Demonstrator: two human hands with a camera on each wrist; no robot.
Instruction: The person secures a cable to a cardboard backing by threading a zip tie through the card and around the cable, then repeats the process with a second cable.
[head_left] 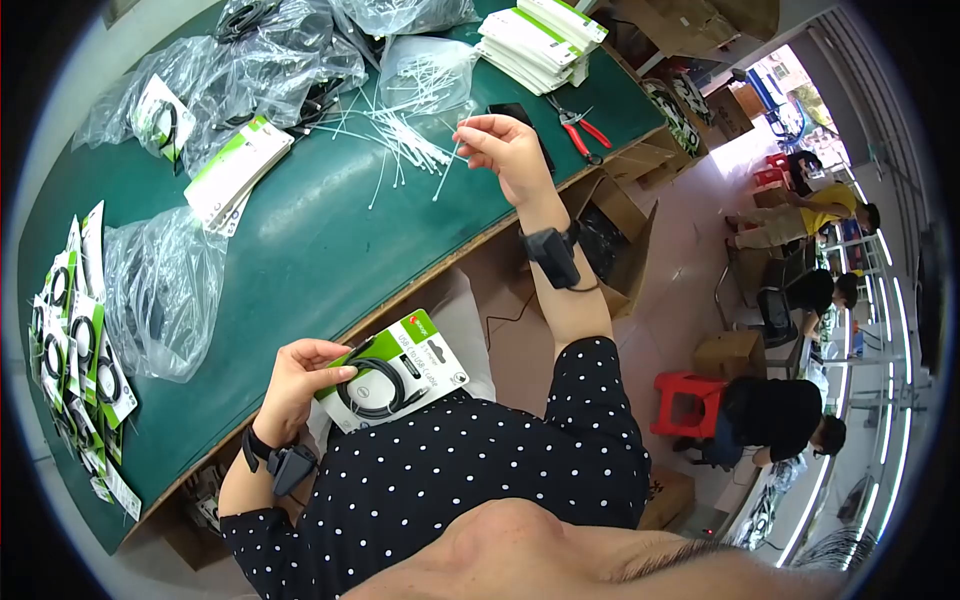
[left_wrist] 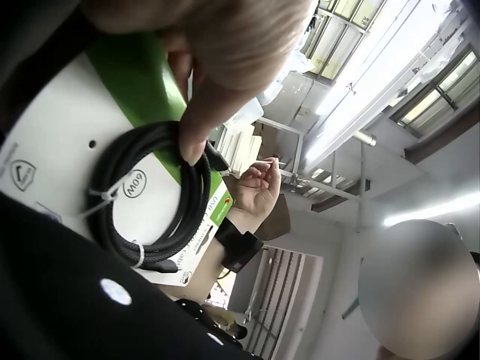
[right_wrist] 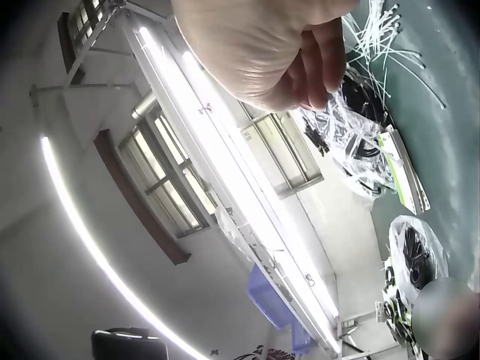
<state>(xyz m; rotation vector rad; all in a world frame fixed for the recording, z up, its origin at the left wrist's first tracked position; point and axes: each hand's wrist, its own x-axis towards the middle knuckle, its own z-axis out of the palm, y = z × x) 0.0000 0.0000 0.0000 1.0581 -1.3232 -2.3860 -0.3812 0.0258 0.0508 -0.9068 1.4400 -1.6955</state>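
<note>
My left hand [head_left: 290, 388] grips a white-and-green cable card [head_left: 432, 352], thumb on the front. On it lies a coiled black USB cable [head_left: 372, 388]; in the left wrist view, thin white ties circle the coil [left_wrist: 142, 196] in two places and the thumb presses its edge. Over the table's near edge, my right hand [head_left: 512, 160] pinches a thin white cable tie [head_left: 441, 184] between thumb and fingertips. Beside those fingertips, a loose heap of white cable ties [head_left: 405, 138] spreads from a clear bag [head_left: 428, 75]. The right wrist view shows that hand [right_wrist: 262, 52] with curled fingers.
Blank cards lie stacked [head_left: 238, 175] mid-table and in a bigger stack [head_left: 540, 45] at the far end. Red-handled cutters [head_left: 580, 130] and a black phone [head_left: 522, 125] lie near the right hand. Finished-looking cable cards [head_left: 85, 350] pile up left, beside plastic bags [head_left: 165, 290].
</note>
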